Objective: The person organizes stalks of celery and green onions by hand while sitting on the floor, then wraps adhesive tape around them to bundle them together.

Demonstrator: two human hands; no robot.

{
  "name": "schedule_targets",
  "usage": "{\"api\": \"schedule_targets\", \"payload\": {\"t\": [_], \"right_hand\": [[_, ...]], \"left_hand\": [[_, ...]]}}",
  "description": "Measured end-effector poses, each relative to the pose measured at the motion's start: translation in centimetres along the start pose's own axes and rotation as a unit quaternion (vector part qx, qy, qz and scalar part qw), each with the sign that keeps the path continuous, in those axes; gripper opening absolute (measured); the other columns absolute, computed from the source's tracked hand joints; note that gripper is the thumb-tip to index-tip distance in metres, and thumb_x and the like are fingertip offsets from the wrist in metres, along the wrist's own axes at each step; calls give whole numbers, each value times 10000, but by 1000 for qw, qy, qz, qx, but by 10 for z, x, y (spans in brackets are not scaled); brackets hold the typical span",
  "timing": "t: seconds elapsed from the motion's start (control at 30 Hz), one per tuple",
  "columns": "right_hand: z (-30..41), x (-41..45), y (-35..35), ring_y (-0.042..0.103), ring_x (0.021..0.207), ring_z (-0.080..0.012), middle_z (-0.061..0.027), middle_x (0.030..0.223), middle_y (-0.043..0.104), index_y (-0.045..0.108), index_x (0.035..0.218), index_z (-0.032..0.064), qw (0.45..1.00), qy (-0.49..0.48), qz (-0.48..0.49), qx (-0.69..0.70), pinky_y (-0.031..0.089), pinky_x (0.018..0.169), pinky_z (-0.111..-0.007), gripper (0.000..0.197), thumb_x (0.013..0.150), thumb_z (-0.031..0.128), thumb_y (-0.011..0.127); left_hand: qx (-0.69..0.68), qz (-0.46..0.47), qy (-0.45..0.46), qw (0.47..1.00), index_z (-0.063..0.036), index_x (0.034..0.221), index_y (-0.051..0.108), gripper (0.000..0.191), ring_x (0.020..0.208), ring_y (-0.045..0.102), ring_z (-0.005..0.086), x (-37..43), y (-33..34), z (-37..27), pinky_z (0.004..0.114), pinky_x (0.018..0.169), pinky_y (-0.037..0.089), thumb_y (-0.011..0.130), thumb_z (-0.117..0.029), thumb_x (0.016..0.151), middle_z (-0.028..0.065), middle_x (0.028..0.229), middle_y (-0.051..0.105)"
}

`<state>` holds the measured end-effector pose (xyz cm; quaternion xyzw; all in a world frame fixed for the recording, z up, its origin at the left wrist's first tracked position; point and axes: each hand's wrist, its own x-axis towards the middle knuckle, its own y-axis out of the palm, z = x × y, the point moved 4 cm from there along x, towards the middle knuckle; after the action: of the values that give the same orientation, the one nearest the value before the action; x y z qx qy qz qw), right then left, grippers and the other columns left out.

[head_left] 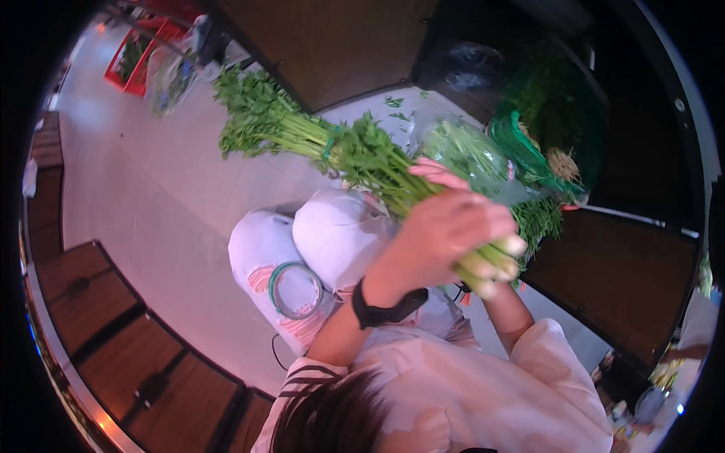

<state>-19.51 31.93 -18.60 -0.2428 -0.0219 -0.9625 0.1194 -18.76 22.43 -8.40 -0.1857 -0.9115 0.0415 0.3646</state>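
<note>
My left hand [453,229], with a black band at the wrist, is closed around the pale lower stalks of a bunch of celery [391,172]. The cut white ends [501,263] stick out past it, slightly blurred. Behind the stalks my right forearm rises; pink fingers, apparently of my right hand [439,171], lie against the celery, and the rest of that hand is hidden. The leafy tops meet another leafy green bunch [283,122], which has a green tie [328,148] around its stems. On my lap rests a roll of teal-edged tape [295,290].
A clear bag of greens [464,144] lies beyond my hands, beside a green mesh bag [518,139] and a rooty bulb end [562,164]. Brown cabinet panels [334,45] border the floor. Far left stand a red crate [127,71] and a plastic bag [168,82]. Leaf scraps [395,102] litter the floor.
</note>
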Motion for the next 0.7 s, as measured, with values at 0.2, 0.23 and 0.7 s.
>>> {"api": "schedule_targets", "payload": {"t": [0.2, 0.23, 0.7], "right_hand": [[27, -20, 1, 535, 1149, -302, -164, 1150, 578, 466, 1156, 18, 983, -22, -157, -93, 359, 1066, -469, 514, 753, 113, 772], [27, -24, 2, 539, 1138, -304, -159, 1136, 578, 469, 1126, 20, 982, -29, -134, -133, 364, 1062, -473, 456, 769, 86, 745], [43, -59, -46, 385, 1299, -363, -192, 1340, 436, 394, 1329, 27, 975, 190, -81, -85, 303, 1102, -443, 662, 770, 179, 716]], "left_hand": [[32, 15, 97, 995, -89, 1040, 664, 377, 844, 616, 219, -6, 44, -25, 318, 730, 525, 632, -142, 668, 37, 987, 651], [26, 17, 101, 994, -87, 1057, 661, 391, 832, 608, 221, -8, 44, -25, 321, 737, 519, 618, -145, 672, 37, 990, 646], [-143, 3, -158, 977, -25, 1068, 592, 257, 833, 629, 213, -35, 43, 36, 335, 737, 531, 542, -207, 893, 89, 977, 627]]}}
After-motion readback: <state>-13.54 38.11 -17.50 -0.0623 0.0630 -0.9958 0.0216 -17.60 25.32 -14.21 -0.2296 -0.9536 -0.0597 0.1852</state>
